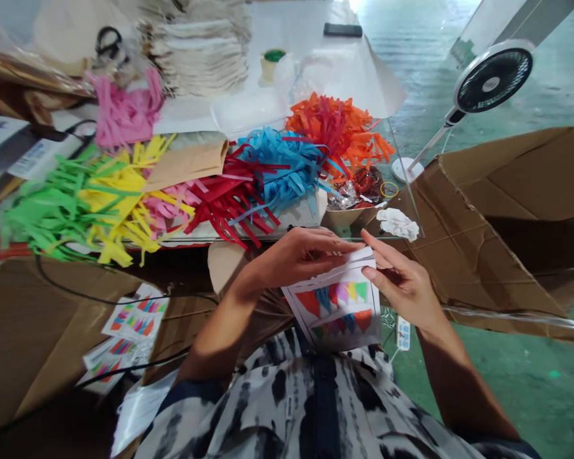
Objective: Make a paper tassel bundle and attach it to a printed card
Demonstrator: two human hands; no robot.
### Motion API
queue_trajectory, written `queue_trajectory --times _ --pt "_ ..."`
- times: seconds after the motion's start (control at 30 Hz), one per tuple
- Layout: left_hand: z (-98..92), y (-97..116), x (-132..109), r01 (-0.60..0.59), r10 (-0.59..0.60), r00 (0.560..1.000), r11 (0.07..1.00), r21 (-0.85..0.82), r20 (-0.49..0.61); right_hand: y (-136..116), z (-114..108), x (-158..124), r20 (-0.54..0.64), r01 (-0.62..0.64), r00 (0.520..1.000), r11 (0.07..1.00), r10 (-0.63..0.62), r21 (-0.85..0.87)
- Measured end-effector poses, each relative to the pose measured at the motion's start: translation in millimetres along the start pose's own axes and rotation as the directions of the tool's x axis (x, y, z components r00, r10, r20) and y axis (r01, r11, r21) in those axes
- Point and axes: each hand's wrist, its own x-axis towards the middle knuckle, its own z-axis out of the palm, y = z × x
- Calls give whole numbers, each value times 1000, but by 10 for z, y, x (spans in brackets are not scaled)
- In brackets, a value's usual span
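Note:
A white printed packet (337, 309) with colourful bunting pictures is held in front of the body, just below the table's edge. My left hand (299, 255) lies across its top edge from the left, fingers stretched over the white flap. At the upper right corner my right hand (402, 280) pinches the packet between thumb and fingers. Beyond the hands lie bundles of cut strips: dark red (232, 201), blue (284, 166), orange (339, 131), yellow (119, 197) and green (57, 204).
A brown paper piece (186, 166) rests on the strips. Crumpled white tissue (398, 224) lies at the table's edge. A fan (495, 83) stands at the upper right, above an open cardboard box (521, 210). Printed cards (136, 319) sit in a box at lower left.

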Motion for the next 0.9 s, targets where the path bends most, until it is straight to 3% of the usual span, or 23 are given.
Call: queue_trajectory --times 0.2,0.4,0.63,0.9 --pt "-20 -35 -2 -21 20 999 1000 17 49 31 -23 -14 15 -11 1000 1000 11 19" --pt "23 -65 -39 121 -117 986 992 29 -121 22 -16 4 22 -7 1000 1000 7 29" --pt "31 88 -33 -21 25 998 997 76 -51 56 -16 18 5 -21 1000 999 21 24" --pt "24 55 -51 -5 8 999 995 100 -34 69 51 1 -63 10 998 999 -12 -40"
